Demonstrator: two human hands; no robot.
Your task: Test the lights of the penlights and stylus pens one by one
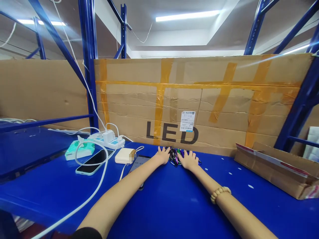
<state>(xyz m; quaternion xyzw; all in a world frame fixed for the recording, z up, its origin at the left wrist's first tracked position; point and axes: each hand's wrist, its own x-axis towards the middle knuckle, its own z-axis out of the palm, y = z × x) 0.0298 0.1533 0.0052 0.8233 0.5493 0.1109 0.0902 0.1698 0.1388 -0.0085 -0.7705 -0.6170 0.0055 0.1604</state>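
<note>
A small pile of dark and coloured pens point(174, 156) lies on the blue table near the cardboard, between my hands. At the left edge of the pile, my left hand point(162, 156) rests with its fingers spread. My right hand point(188, 160) touches the right side of the pile, palm down and fingers apart, with some pens partly hidden under it. Neither hand is closed around anything. A beaded bracelet point(220, 194) circles my right wrist.
Left of my arm are a phone point(138, 162), a cream power bank point(122, 156), another phone point(93, 163), a tissue pack point(80, 149) and a power strip point(116, 142) with looping white cables. An open cardboard box point(270, 167) stands right; a taped carton point(139, 106) walls the back.
</note>
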